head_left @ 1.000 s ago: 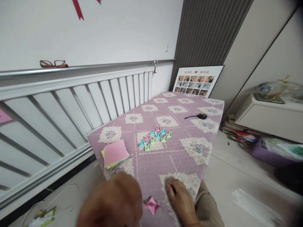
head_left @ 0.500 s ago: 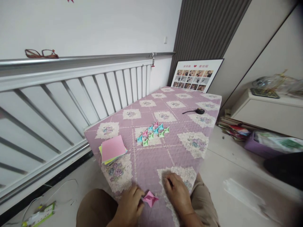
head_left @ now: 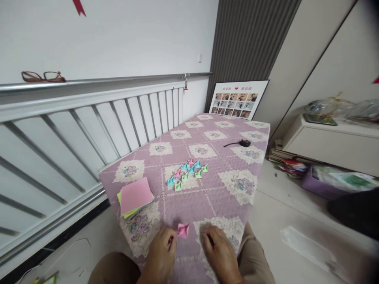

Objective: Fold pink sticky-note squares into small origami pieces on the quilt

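Observation:
A small pink folded-paper piece point(head_left: 182, 230) sits on the near part of the table, its hollow facing me. Just left of it rests my left hand point(head_left: 162, 249), fingers curled in with nothing visible in them; it is very close to the paper, and I cannot tell if they touch. My right hand point(head_left: 218, 249) lies on the cloth to the right, apart from the paper, curled into a loose fist. Farther up, several similar folded pieces point(head_left: 185, 177) in pink, blue and green stand in slanting rows. A stack of square paper point(head_left: 136, 196), pink on top, lies at the left.
A lilac cloth with floral patches covers the table point(head_left: 189, 201). A black tape measure point(head_left: 244, 142) lies toward the far right. A white radiator point(head_left: 89, 134) runs along the left side, with glasses point(head_left: 43, 76) on the pipe above. A photo board point(head_left: 239, 99) leans behind the table.
The pink folded piece has moved away from me and turned its hollow toward me. My left hand's fingers have curled in beside it. My right hand stays curled; the camera view has shifted slightly.

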Tool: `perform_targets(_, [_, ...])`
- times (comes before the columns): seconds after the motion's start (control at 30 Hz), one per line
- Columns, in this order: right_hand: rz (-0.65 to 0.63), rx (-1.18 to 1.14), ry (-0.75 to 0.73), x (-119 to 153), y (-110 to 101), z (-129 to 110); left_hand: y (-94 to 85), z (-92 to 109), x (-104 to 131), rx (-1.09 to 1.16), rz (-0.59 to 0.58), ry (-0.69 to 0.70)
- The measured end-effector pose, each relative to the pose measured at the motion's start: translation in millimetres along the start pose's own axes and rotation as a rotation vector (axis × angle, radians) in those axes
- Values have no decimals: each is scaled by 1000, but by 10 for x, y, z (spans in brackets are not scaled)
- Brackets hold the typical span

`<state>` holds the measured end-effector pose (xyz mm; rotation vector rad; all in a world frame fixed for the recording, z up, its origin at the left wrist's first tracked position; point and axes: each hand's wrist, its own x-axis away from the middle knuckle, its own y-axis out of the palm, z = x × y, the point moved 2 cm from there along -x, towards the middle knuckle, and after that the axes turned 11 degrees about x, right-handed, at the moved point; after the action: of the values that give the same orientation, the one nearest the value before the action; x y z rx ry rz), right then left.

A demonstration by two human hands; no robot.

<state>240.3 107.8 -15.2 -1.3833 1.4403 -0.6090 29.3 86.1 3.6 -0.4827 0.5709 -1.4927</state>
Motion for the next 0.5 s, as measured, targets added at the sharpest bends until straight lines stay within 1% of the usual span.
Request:
perform_targets(0.1, [18,-9,-3,1,0,7,43,163,-397,35,69,-18])
perform_targets(0.2, [39,-14,-2,6,14,24,153,311,-807,-71,66,-48])
perform_targets(0.3, [65,-18,-10,19,42,53,278,410,-1162,-129,72,-49])
perform_targets(0.4, [98,-22,-19,30,67,89,396,462,-1449,-199,60,-69])
perform_targets(0.5, [125,-25,-45,32,82,125,499,484,-1663,-261,48,-108])
